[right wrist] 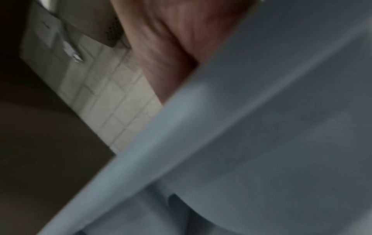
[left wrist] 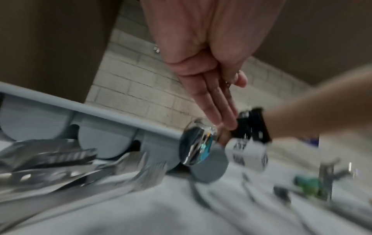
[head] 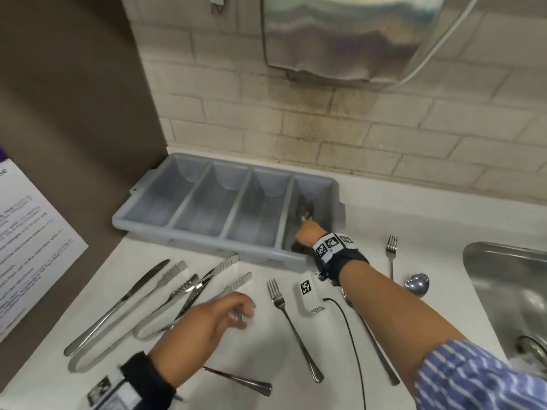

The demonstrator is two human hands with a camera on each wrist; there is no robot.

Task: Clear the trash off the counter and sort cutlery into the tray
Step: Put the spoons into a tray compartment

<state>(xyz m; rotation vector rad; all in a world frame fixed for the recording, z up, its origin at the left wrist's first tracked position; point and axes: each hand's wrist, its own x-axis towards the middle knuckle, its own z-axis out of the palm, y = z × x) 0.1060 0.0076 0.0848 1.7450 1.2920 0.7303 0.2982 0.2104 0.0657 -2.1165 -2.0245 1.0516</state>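
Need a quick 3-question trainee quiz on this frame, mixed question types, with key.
1. True or false: the right hand is inside the rightmost compartment of the grey plastic four-compartment cutlery tray.
2. How many of the tray's other compartments hold cutlery?
3. The left hand hovers nearest: A) steel tongs B) steel sink C) steel ladle.

Key: 1 true; 2 none; 3 A.
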